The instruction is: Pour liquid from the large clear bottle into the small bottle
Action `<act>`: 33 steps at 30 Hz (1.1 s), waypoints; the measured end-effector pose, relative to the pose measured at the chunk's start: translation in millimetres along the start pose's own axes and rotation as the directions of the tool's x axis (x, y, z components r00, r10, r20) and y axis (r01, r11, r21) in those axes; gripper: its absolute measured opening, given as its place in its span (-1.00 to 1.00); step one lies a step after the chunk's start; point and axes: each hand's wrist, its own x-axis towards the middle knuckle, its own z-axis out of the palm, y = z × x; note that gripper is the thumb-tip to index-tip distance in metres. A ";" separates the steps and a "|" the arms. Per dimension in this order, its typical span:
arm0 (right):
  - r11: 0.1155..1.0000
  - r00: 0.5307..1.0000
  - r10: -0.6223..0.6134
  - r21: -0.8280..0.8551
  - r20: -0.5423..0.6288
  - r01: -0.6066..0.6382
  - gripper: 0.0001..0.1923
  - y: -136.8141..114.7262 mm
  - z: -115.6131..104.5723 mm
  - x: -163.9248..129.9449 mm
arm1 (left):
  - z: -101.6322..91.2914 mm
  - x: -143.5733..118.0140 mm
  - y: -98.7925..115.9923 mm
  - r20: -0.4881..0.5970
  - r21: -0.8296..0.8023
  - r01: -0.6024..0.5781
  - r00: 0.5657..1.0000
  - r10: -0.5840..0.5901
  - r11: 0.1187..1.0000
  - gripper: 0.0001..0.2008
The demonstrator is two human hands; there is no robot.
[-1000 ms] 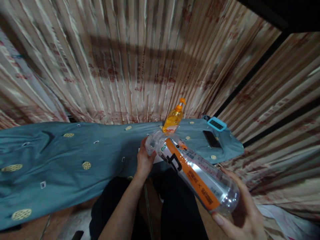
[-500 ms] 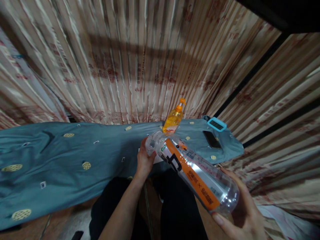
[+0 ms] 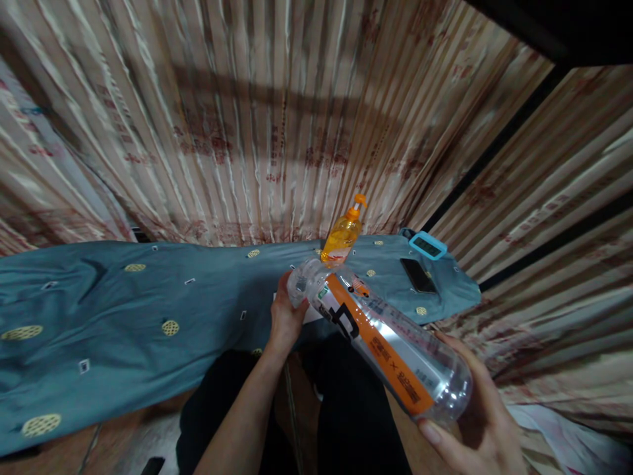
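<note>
One clear bottle (image 3: 390, 349) slants on my side of the pump bottle (image 3: 342, 239), my right hand (image 3: 487, 422) clasping its base between thumb and fingers. My left hand (image 3: 287, 316) is at its neck; whether those fingers pinch, I can't tell. Steadying seems the step; the next move calls for sure support.

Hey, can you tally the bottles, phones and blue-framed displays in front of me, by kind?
Bottles: 2 (clear bottle with an orange and silver label, orange pump bottle)
Phones: 1 (dark phone)
Blue-framed displays: 1 (small digital display)
Total: 4
</note>
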 end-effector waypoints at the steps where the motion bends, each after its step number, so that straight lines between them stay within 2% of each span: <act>1: 1.000 1.000 0.005 0.002 0.001 -0.005 -0.17 0.0 -0.5 -0.2 | -0.1 0.1 0.9 0.001 -0.001 0.007 1.000 -0.007 1.000 -0.33; 33: 1.000 1.000 0.010 -0.013 0.016 -0.010 -0.16 2.2 -2.1 1.2 | -1.1 0.1 4.3 -0.003 -0.011 0.029 1.000 -0.029 1.000 -0.32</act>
